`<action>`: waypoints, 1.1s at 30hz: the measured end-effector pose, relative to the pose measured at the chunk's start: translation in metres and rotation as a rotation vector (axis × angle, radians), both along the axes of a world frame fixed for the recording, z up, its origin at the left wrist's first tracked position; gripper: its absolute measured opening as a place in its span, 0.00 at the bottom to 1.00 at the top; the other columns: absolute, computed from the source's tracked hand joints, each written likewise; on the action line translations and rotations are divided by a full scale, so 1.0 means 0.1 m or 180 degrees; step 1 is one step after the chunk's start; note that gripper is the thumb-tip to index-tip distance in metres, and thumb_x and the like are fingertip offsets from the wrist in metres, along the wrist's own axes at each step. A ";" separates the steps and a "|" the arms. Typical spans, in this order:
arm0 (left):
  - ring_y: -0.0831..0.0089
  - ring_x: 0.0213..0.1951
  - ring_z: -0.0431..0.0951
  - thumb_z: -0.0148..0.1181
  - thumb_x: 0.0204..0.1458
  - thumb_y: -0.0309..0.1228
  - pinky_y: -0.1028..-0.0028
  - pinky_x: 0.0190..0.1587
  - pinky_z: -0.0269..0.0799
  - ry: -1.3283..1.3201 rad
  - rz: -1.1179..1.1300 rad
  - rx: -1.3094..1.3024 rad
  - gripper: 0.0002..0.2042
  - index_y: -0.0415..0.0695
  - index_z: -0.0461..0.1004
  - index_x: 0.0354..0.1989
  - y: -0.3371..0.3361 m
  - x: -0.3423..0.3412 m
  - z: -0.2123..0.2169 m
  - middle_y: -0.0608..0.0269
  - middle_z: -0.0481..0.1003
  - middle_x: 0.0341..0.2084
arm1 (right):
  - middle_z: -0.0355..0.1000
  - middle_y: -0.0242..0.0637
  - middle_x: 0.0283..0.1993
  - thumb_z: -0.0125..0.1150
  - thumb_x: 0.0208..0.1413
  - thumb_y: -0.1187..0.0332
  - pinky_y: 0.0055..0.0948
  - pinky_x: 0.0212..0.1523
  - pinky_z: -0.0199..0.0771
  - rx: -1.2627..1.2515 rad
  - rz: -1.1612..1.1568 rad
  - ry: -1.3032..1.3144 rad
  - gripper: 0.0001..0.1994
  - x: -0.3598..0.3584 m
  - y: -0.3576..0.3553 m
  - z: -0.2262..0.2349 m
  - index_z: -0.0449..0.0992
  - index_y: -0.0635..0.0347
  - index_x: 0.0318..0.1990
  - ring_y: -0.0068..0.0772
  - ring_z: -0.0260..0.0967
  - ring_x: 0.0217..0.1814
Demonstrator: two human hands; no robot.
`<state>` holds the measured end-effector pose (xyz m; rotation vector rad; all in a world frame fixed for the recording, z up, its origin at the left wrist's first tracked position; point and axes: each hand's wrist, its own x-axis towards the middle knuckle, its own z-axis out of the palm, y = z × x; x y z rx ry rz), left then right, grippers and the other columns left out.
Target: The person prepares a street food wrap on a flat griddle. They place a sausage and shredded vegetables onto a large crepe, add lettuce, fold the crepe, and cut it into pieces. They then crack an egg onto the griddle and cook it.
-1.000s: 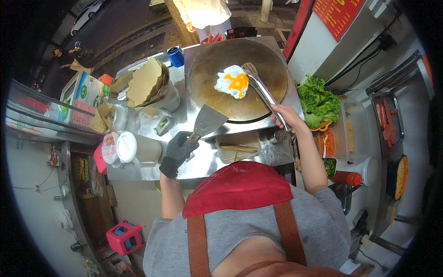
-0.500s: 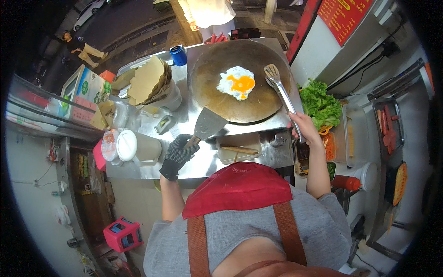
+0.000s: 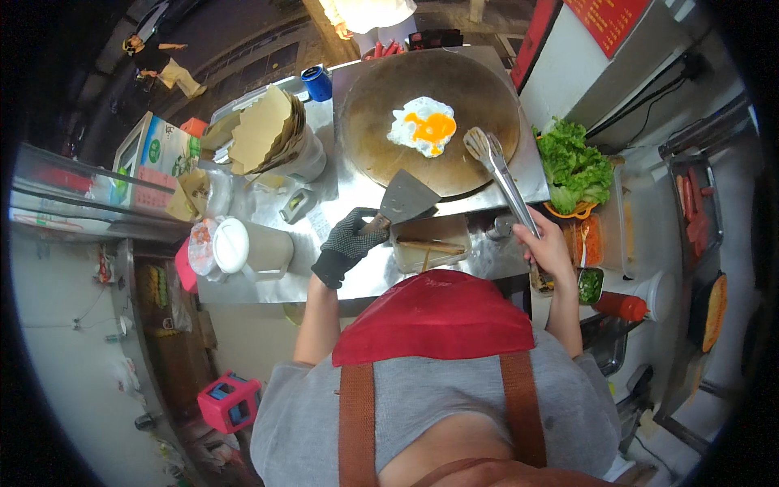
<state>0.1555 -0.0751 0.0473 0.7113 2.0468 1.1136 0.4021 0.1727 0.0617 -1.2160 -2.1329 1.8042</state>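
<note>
A fried egg with a broken, spread yolk lies on the round brown griddle. My left hand, in a dark dotted glove, is closed round the handle of a wide metal scraper. The scraper's blade is in the air at the griddle's near edge, apart from the egg. My bare right hand grips long metal tongs. Their slotted tips reach over the griddle's right side, to the right of the egg and not touching it.
Left of the griddle stand a tub of brown paper bags, a blue can and a white-lidded container. Lettuce, shredded carrot and a red bottle are at the right. A person stands across the counter.
My left hand has moved right with the scraper. My right hand has drawn the tongs slightly nearer to me. The egg keeps its place on the griddle; the whole view has shifted a little.
</note>
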 end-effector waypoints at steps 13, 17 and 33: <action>0.74 0.33 0.72 0.64 0.42 0.34 0.76 0.34 0.70 -0.0384 -0.0803 -0.0058 0.22 0.43 0.68 0.46 0.16 0.20 0.09 0.62 0.73 0.33 | 0.66 0.29 0.24 0.54 0.53 0.66 0.11 0.13 0.59 -0.0118 -0.1182 0.0604 0.23 0.41 -0.35 -0.05 0.60 0.56 0.58 0.13 0.58 0.15; 0.80 0.24 0.70 0.62 0.43 0.33 0.82 0.23 0.67 -0.0297 -0.1097 0.0316 0.21 0.43 0.67 0.47 0.21 0.20 -0.02 0.64 0.72 0.32 | 0.66 0.30 0.24 0.54 0.53 0.65 0.11 0.13 0.58 -0.0121 -0.1582 0.0597 0.24 0.56 -0.54 -0.09 0.60 0.57 0.58 0.12 0.58 0.15; 0.83 0.22 0.68 0.65 0.42 0.35 0.82 0.21 0.64 -0.0686 -0.2288 0.0349 0.22 0.41 0.67 0.46 0.40 0.70 -0.65 0.63 0.72 0.29 | 0.73 0.45 0.36 0.60 0.46 0.58 0.29 0.39 0.69 0.1293 -0.2202 -0.1227 0.27 1.39 -2.17 -0.32 0.66 0.59 0.54 0.36 0.72 0.35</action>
